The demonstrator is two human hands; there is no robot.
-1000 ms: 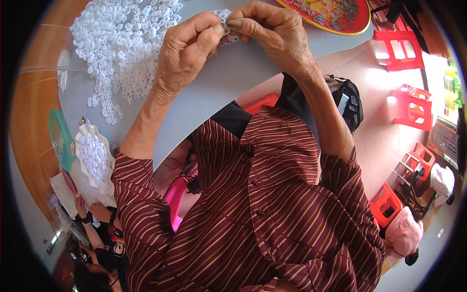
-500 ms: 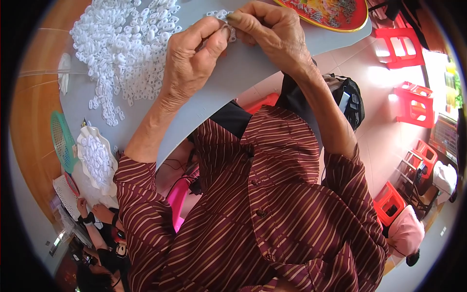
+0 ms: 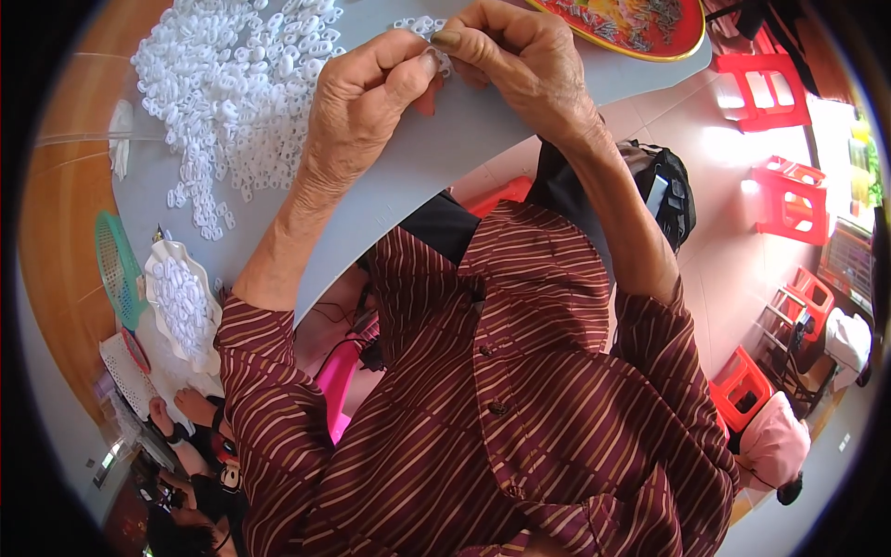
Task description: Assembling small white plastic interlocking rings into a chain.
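My left hand (image 3: 364,107) and my right hand (image 3: 522,72) meet over the far part of the grey table (image 3: 408,148). Both are closed in a pinch, thumb tips close together. A small white plastic piece (image 3: 443,63) shows at my left fingertips, mostly hidden by them. What my right thumb and finger pinch is hidden. Just beyond the fingertips lies a small cluster of white pieces (image 3: 415,23). Left of my left hand spreads a big heap of white oval plastic pieces with holes (image 3: 227,102).
A red tray with a yellow rim (image 3: 640,53) holds small grey metal parts at far right. At left are a white scalloped dish (image 3: 156,278) of white pieces and a green mesh basket (image 3: 116,265). Red stools (image 3: 794,200) stand right; another person's hands (image 3: 190,407) are lower left.
My left thumb has straightened and moved slightly up toward the right fingertips. My right hand has barely shifted. The other person's hands at lower left have moved a little.
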